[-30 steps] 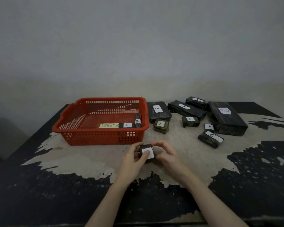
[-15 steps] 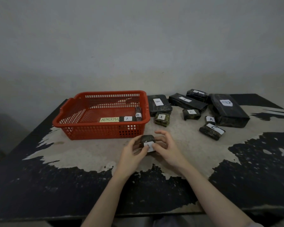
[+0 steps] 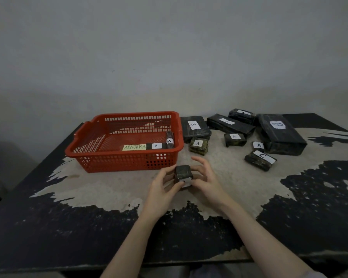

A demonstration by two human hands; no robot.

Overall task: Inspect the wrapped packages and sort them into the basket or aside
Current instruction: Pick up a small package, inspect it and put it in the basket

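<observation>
A small dark wrapped package (image 3: 182, 173) with a white label on its near face is held just above the table, in front of the red basket (image 3: 100, 157). My left hand (image 3: 162, 187) grips its left side with the thumb on the label. My right hand (image 3: 206, 177) holds its right side with curled fingers. The basket holds a yellow "ABNORMAL" tag (image 3: 134, 147) and two small packages, labelled A (image 3: 156, 146) and B (image 3: 169, 139).
Several dark wrapped packages lie right of the basket: a flat B one (image 3: 194, 127), a small A one (image 3: 198, 145), a long A one (image 3: 229, 125), a big one (image 3: 279, 135) and a C one (image 3: 260, 159). The worn table edge runs along the bottom.
The package has been turned between my hands, so its label now faces down toward me and its dark top shows. The camera has tilted up a little.
</observation>
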